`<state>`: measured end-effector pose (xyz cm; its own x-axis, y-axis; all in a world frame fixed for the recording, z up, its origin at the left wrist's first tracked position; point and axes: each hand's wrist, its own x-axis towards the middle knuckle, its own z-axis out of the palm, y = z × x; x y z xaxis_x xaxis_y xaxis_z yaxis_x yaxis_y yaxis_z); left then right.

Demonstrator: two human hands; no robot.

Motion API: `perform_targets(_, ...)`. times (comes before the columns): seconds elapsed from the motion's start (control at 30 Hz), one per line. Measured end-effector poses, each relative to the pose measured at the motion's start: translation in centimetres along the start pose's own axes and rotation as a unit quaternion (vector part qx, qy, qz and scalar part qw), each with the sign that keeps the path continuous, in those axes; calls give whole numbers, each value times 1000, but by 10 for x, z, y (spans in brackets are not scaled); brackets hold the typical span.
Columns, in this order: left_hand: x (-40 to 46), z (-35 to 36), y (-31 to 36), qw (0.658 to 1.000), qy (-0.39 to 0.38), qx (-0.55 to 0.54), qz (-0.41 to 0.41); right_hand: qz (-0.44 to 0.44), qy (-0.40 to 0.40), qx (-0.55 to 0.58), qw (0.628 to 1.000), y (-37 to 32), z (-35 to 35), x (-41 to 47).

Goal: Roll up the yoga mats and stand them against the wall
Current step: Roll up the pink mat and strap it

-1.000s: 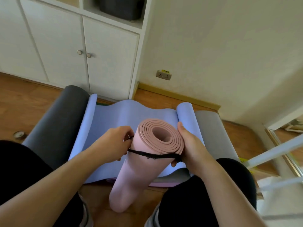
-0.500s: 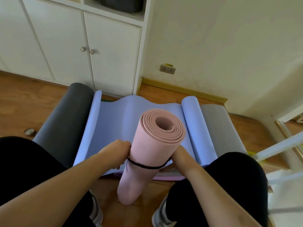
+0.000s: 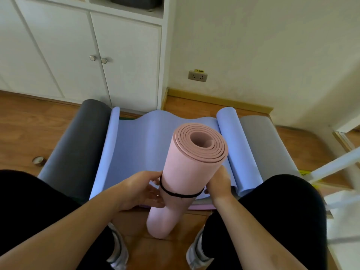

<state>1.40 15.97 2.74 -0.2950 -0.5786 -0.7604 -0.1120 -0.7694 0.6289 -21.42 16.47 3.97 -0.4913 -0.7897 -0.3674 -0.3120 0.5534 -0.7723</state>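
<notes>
A rolled pink yoga mat (image 3: pixel 187 172) stands upright on the floor between my knees, its spiral end facing up. A thin black elastic band (image 3: pixel 179 194) circles its middle. My left hand (image 3: pixel 142 190) holds the roll's left side, fingers at the band. My right hand (image 3: pixel 219 182) grips the roll's right side at the band. Behind the roll a light blue mat (image 3: pixel 140 149) lies flat with both ends curled, on top of a grey mat (image 3: pixel 78 145) whose left end is rolled.
White cabinet doors (image 3: pixel 97 55) stand at the back left, and a cream wall (image 3: pixel 263 45) with a socket (image 3: pixel 197 76) at the back right. Wooden floor (image 3: pixel 23 123) surrounds the mats. A small round object (image 3: pixel 38 160) lies on the left. White bars (image 3: pixel 335 166) cross the right.
The black band has slid down from the roll's top edge to its middle, and both hands have moved down with it. The roll stands more upright.
</notes>
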Motion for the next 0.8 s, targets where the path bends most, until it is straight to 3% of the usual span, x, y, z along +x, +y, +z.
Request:
perform_targets(0.13, -6, 4, 4, 998, 38, 20, 40, 137, -167, 118, 969, 3, 2, -6)
perform_targets(0.37, -2, 3, 15, 991, 84, -9, 105, 67, -247, 196, 947, -1, -4, 3)
perform_targets(0.63, 16, -12, 16, 985, 96, 87, 115, 102, -272, 162, 943, 10, 9, 18)
perform_targets(0.8, 32, -20, 5, 951, 148, 252, 98, 71, -251, -28, 965, 24, 20, 22)
